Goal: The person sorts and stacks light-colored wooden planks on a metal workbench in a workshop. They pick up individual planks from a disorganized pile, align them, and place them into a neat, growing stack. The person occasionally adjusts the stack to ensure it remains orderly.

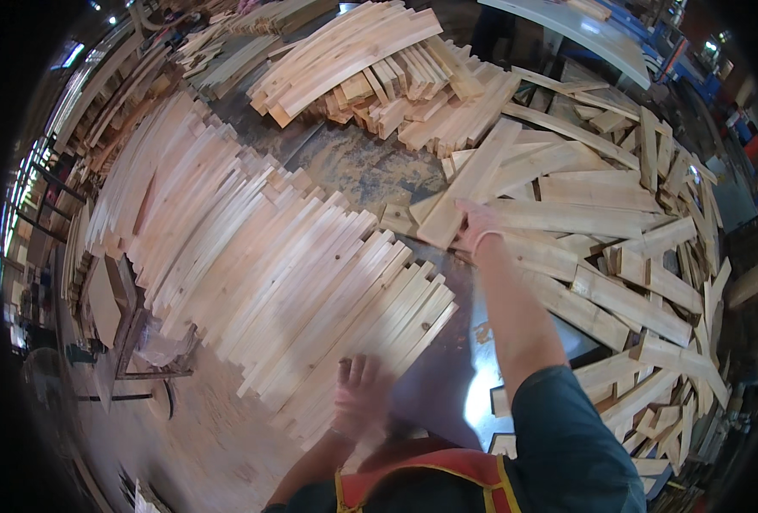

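My right hand (479,226), in a pale pinkish glove, reaches forward and closes on the near end of a flat wooden board (475,186). That board slants away from me, up and to the right, at the edge of a loose heap. Nearer to me, my left hand (359,398), gloved alike and slightly blurred, rests on the close end of a long row of wooden boards (293,282). Its fingers are stretched out over the wood and grip nothing. The boards in the row lie side by side, their ends uneven.
To the right, a jumbled heap of loose boards (601,197) spreads over the table. Stacked boards (353,60) stand at the far side, beyond a dark tabletop strewn with sawdust (362,162). A metal frame (152,374) stands at the left, over a dusty floor (199,445).
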A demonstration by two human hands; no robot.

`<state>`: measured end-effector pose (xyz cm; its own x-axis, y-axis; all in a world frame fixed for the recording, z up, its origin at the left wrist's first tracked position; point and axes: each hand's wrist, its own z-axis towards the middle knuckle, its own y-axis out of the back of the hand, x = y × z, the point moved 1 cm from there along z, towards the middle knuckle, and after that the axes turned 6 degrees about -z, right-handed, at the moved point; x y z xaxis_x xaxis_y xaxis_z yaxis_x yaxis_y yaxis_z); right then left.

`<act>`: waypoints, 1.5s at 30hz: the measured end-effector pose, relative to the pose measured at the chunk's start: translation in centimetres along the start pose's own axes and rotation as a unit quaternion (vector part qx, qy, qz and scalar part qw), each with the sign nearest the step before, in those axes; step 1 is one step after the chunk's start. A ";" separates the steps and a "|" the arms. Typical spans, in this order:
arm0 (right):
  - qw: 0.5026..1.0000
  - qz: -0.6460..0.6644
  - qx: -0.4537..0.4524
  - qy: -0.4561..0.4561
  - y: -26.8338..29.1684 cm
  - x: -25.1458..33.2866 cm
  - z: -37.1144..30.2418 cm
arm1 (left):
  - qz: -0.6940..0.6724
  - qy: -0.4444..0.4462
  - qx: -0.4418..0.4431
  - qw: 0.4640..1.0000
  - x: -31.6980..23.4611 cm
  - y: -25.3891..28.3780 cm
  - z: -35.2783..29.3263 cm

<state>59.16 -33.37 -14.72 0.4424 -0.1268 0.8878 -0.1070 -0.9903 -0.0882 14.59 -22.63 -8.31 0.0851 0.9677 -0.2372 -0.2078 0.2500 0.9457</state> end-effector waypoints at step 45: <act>0.965 -0.149 -0.185 0.108 34.3 -2.3 -26.2 | -0.145 0.131 0.177 0.965 -15.9 -7.3 0.4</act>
<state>31.17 -65.54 -7.98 0.3101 0.2149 0.9261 -0.3320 -0.8883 0.3173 15.16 -39.88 -11.31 -0.1685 0.8449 -0.5076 0.1367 0.5300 0.8369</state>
